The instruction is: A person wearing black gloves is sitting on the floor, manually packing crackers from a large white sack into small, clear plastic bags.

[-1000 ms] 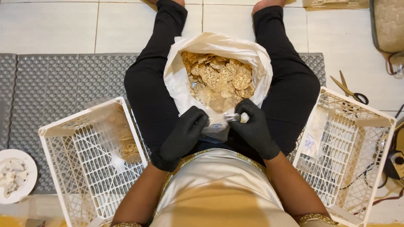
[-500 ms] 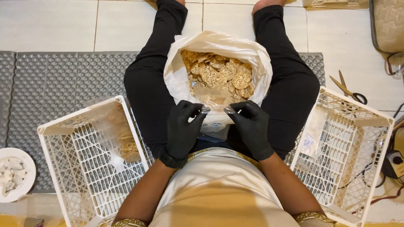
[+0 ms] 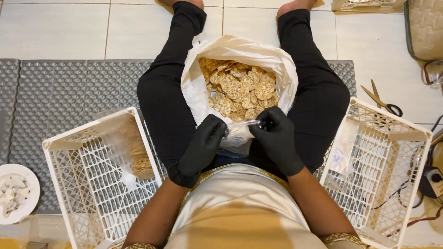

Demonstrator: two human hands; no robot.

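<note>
The person sits on the floor with legs spread, and a big white bag [image 3: 194, 87] of round speckled crackers [image 3: 237, 87] stands open between the thighs. Both hands wear black gloves. The left hand [image 3: 203, 145] and the right hand [image 3: 277, 138] meet just at the bag's near edge, each pinching one side of a small clear plastic pouch [image 3: 240, 133] stretched between them; the fingers of both are closed tight on its rim. The pouch hangs over the lap, touching the white bag's front.

On the person's left sits a white plastic crate [image 3: 60, 170] with a clear packet of crackers [image 3: 138, 161] lying inside. A second white crate [image 3: 392, 152] sits on the right. Scissors [image 3: 383, 101] lie on the tiles beyond it, and a small white plate [image 3: 32, 203] rests at the far left beside a grey mat [image 3: 69, 97].
</note>
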